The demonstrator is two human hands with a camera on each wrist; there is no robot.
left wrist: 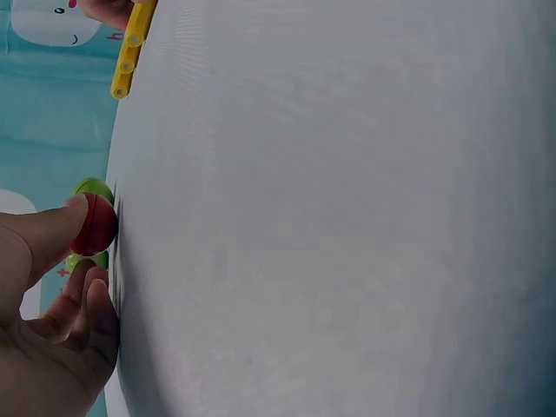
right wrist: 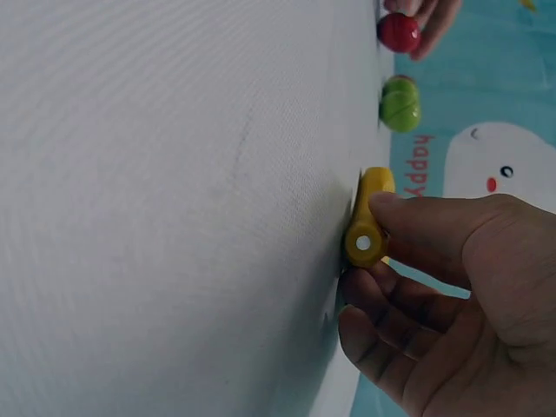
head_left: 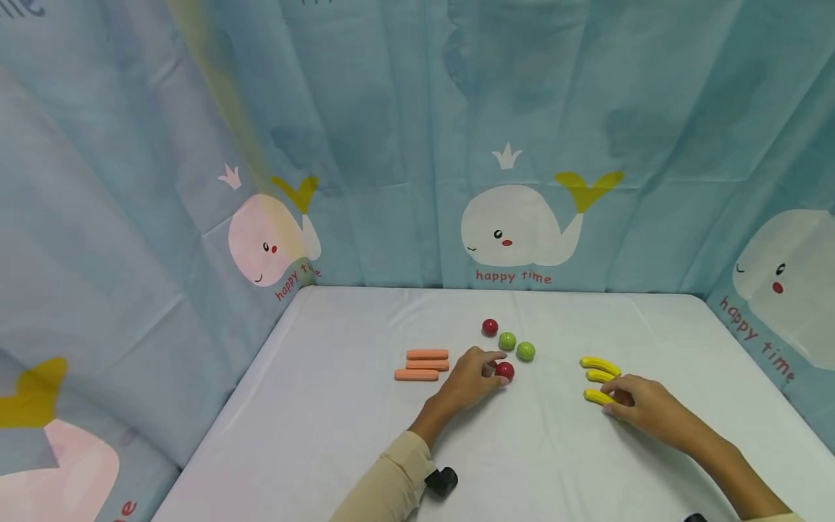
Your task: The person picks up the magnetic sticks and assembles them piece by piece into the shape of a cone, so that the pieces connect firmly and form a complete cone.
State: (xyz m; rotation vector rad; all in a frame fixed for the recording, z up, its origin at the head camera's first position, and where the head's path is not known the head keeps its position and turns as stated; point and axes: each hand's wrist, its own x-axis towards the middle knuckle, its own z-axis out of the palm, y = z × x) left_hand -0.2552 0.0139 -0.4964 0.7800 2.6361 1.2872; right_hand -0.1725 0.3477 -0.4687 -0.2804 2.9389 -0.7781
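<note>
My left hand (head_left: 471,378) is around a small red ball (head_left: 504,372) on the white table; the thumb touches it and the bent fingers lie close to its other side. Two green balls (head_left: 525,351) and another red ball (head_left: 490,328) lie just beyond that hand. At the right, my right hand (head_left: 646,409) pinches the end of the nearest yellow toy banana (head_left: 596,396) between thumb and fingertips, low over the cloth. In the right wrist view this banana (right wrist: 364,243) shows its round end with a white dot. Two more bananas (head_left: 599,362) lie just behind it.
Three orange sausage-shaped pieces (head_left: 417,375) lie side by side left of my left hand. A black device (head_left: 442,481) sits at the left wrist. A blue curtain (head_left: 391,145) printed with whales rises behind the white table (head_left: 293,435) and along its sides.
</note>
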